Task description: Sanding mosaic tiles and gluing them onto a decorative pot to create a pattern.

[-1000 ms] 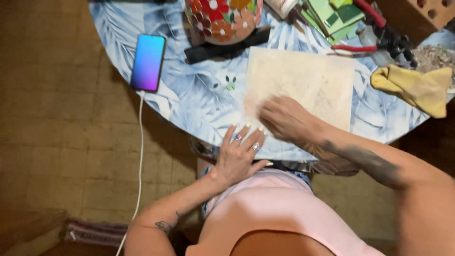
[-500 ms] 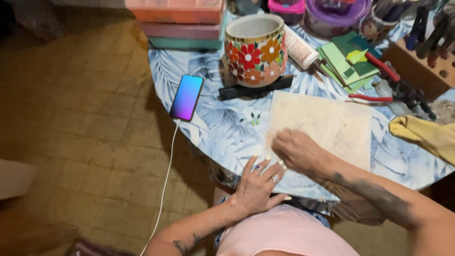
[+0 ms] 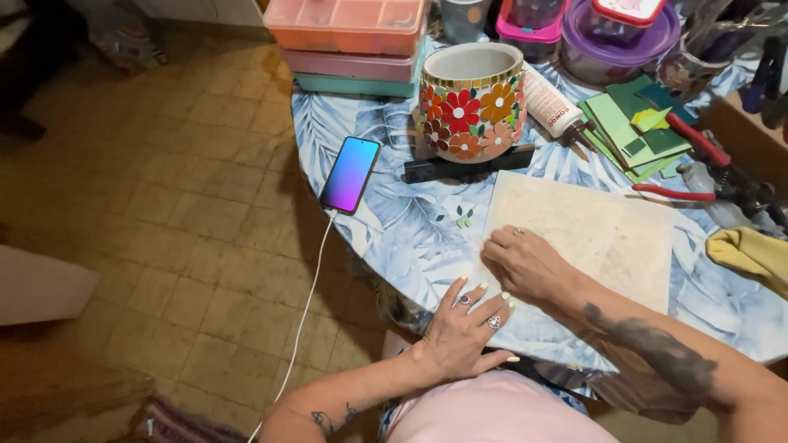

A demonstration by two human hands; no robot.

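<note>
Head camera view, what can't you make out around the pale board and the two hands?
- Pale board: near-left corner hidden under the right hand.
- Left hand: palm faces down, so anything beneath it is unseen.
- Yellow cloth: cut off by the right frame edge.
- Storage tubs: cut off by the top edge.

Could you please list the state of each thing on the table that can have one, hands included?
phone: screen lit, cable plugged in
flower pot: upright, open top
glue bottle: lying on its side
purple container: lid on
board: flat on the table
left hand: open, flat at the table edge
right hand: resting on the board
</note>
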